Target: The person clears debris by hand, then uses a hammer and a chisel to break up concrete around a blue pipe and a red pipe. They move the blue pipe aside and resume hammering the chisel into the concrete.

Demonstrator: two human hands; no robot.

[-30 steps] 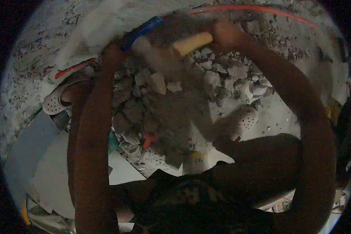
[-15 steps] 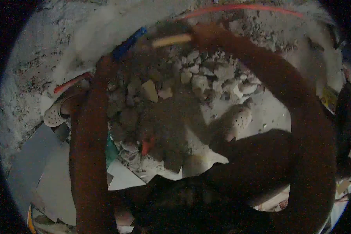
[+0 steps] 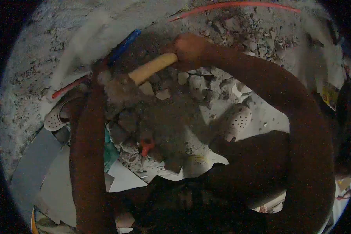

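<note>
My right hand (image 3: 189, 47) is closed around the pale wooden handle (image 3: 154, 68) of a hammer at the upper middle. The hammer's head, dusty and blurred, lies toward my left hand, low over the rubble. My left hand (image 3: 100, 72), dim and partly smeared, wraps round a blue bar (image 3: 124, 46) that sticks out up and to the right. On the other side of that fist a thin red rod (image 3: 70, 86) runs down and to the left. Broken chunks of rubble (image 3: 199, 85) lie between my arms.
Perforated clogs (image 3: 54, 119) are on my feet, set wide apart. An orange-red piece (image 3: 146, 146) lies in the debris. Grey boards (image 3: 35, 163) lean at the lower left. A red tube (image 3: 238, 4) curves along the top, near a rough grey surface (image 3: 50, 35).
The hammer has swung down and left, its handle now tilted toward my left hand. My left hand stays near the same place with the blue bar. The view has shifted slightly.
</note>
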